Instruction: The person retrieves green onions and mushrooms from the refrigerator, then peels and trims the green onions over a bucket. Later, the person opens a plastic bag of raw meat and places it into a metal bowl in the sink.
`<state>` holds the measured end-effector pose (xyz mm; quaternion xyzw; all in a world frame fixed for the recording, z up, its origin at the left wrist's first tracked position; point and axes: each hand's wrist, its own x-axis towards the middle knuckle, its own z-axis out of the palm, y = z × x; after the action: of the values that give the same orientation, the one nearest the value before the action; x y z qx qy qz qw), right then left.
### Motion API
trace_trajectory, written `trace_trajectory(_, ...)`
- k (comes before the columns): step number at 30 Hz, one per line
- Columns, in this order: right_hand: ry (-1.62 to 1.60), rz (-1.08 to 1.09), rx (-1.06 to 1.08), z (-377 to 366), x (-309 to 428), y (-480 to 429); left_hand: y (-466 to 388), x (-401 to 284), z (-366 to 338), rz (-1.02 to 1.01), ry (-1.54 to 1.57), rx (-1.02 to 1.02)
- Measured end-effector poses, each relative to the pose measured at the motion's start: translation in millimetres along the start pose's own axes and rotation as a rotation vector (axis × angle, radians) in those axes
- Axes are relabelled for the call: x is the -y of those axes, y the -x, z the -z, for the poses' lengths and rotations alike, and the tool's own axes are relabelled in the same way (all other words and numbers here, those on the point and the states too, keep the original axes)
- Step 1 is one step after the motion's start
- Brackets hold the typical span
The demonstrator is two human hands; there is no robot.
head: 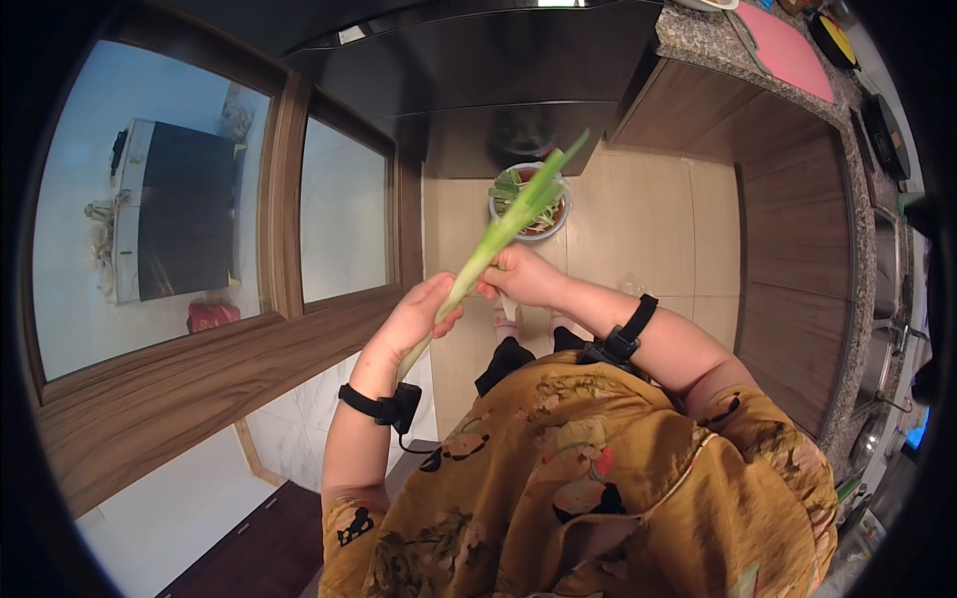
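Observation:
A long leek or large green onion [478, 261] slants across the view, its pale end low at the left and its green leaves high at the right. Around its pale stalk closes my left hand [426, 310]. My right hand [523, 276] is beside the stalk's middle, its fingers pinched on a thin pale strip [507, 299] that hangs down, perhaps a peeled outer layer. Beyond the hands, a round bin [567, 211] with a pale rim stands on the floor, holding green leaves and peelings. The leek's leaves pass above it.
A dark glossy cabinet or appliance [478, 67] stands behind the bin. At the right runs a granite counter [792, 97] with a pink cutting board [785, 48] and a sink [886, 269]. A wood-framed glass panel [291, 194] is at the left. My feet are on the tiled floor [643, 217].

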<state>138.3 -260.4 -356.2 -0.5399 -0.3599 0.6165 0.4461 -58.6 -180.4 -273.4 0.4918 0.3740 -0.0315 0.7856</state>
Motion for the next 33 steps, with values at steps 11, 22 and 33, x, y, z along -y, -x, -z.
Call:
trace_trajectory(11,-0.443,-0.385,-0.659,133,-106,-31,40,54,29,0.092,-0.016,-0.161)
trace_trajectory(22,-0.59,-0.455,-0.691,152,-93,-104,54,86,42,0.11,0.009,-0.254)
trace_trajectory(33,-0.409,-0.21,0.039,66,7,-1,7,74,51,-0.167,-0.158,-0.298)
